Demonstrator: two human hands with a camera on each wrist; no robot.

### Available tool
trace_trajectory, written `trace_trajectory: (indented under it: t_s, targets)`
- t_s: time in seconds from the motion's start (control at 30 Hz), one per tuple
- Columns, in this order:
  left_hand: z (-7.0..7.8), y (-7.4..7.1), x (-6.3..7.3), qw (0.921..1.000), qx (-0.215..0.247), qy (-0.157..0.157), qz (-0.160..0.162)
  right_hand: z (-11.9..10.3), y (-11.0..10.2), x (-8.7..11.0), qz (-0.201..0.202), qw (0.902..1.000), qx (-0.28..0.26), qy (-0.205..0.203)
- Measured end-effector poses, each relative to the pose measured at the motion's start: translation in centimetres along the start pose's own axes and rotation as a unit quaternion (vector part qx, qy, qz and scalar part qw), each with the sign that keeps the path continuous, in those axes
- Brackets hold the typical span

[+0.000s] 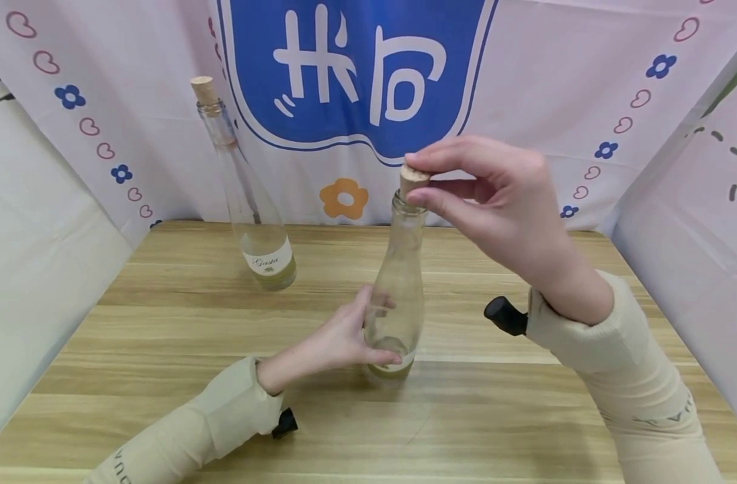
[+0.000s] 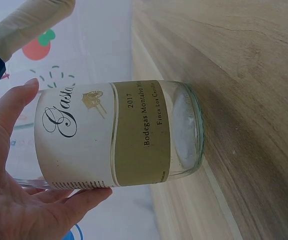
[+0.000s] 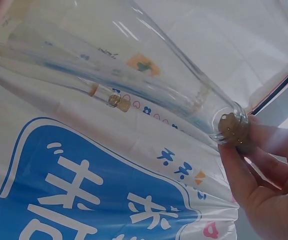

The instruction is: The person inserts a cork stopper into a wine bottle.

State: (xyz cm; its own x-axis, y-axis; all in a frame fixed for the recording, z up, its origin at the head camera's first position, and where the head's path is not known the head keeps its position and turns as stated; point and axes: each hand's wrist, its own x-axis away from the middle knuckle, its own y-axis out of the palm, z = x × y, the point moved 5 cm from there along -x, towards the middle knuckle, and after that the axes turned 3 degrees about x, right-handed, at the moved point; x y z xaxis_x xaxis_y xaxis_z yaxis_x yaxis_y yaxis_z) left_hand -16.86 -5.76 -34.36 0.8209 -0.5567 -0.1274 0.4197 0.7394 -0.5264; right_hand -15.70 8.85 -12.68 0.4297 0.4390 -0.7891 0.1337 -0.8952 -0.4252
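Observation:
A clear glass wine bottle [image 1: 398, 282] stands on the wooden table, its white and olive label [image 2: 99, 135] low on the body. Around that lower body my left hand [image 1: 344, 333] is wrapped, thumb on one side and fingers on the other. At the bottle's mouth my right hand [image 1: 495, 195] pinches a cork [image 1: 413, 178] between thumb and fingers. The cork's lower end sits at the rim, and through the glass in the right wrist view the cork [image 3: 232, 131] shows at the opening.
A second clear bottle [image 1: 247, 195] with a cork [image 1: 204, 90] in its neck stands at the back left of the table [image 1: 181, 336]. Behind the table hangs a printed cloth [image 1: 356, 67] with a blue emblem. Pale side walls flank both sides.

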Motion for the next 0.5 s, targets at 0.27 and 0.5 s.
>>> trace_trajectory:
  t_s: [0.27,0.5]
  targets:
    - [0.11,0.03,0.13,1.0,0.005,0.006,-0.004,0.14,0.18,0.11,-0.022,0.9996,-0.01,0.015]
    - [0.23,0.08,0.13,0.9999,0.007,0.007,-0.004,0.28,-0.08,0.51,-0.023,0.998,0.055,-0.019]
